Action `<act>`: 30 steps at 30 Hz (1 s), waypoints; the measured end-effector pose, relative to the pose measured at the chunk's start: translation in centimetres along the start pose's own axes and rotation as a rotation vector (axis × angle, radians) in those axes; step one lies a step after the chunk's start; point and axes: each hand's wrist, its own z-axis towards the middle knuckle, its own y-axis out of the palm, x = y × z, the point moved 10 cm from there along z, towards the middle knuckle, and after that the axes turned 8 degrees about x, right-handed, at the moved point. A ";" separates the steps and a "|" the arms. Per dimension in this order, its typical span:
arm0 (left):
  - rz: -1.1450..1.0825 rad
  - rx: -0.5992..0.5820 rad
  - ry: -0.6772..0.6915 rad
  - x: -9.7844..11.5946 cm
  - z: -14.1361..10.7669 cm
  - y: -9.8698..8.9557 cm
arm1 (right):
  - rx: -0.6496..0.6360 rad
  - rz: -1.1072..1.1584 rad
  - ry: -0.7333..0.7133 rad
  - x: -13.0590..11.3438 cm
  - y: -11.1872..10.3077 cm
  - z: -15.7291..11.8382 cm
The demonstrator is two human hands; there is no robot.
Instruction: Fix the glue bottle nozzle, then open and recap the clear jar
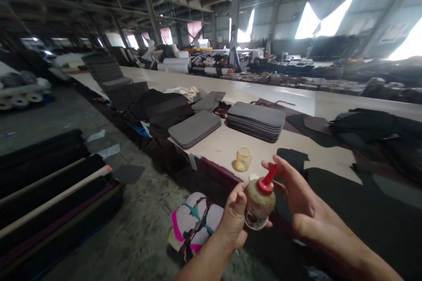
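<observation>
My left hand (235,217) is wrapped round a squeeze bottle (259,210), holding it tilted in front of the table edge. The bottle is see-through and stained, with a brownish content and a red nozzle cap (265,183). Close to the nozzle, my right hand (295,193) has its fingers apart and its thumb away from them; whether a fingertip touches the red cap I cannot tell. Just beyond the bottle, a yellowish clear plastic jar (244,159) stands on the table (227,145). A small pale round piece (253,177) lies beside it, partly hidden by the bottle.
Stacks of grey rounded panels (257,116) (195,129) sit on the table, with dark fabric (379,136) to the right. A stool with a patterned cushion (198,219) stands below the edge. Fabric rolls (56,193) lie on the floor at left.
</observation>
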 end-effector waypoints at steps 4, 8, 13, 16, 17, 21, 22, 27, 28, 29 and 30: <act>-0.098 -0.095 -0.122 -1.5 0.1 0.0 | -0.031 -0.124 0.010 -1.4 -0.2 0.4; -0.132 -0.178 -0.243 -2.5 -0.4 0.9 | -0.144 -0.259 -0.037 -2.2 0.2 1.3; -0.085 -0.169 -0.109 -1.1 -0.5 1.5 | -0.136 -0.351 -0.137 -2.6 -0.3 1.5; -0.052 -0.118 -0.029 -0.6 -0.4 1.2 | -0.061 -0.429 -0.190 -2.5 -0.8 1.2; -0.043 -0.099 -0.016 -0.7 -0.3 1.0 | -0.026 -0.453 -0.200 -2.4 -1.0 1.1; -0.016 -0.037 0.016 -1.3 0.1 0.6 | 0.135 -0.541 -0.265 -2.1 -1.7 0.7; -0.021 -0.026 0.022 -1.4 0.2 0.5 | 0.183 -0.560 -0.281 -2.0 -1.9 0.5; -0.017 0.008 0.036 -1.5 0.5 0.0 | 0.311 -0.480 -0.174 0.2 -3.2 0.1; -0.017 -0.002 0.027 -1.5 0.6 0.0 | 0.264 -0.391 -0.137 0.8 -3.1 0.1; -0.020 -0.019 0.009 -1.5 0.7 0.0 | 0.206 -0.293 -0.116 1.0 -3.0 0.1; -0.028 -0.038 -0.016 -1.6 0.7 0.1 | 0.149 -0.213 -0.112 0.9 -2.9 0.1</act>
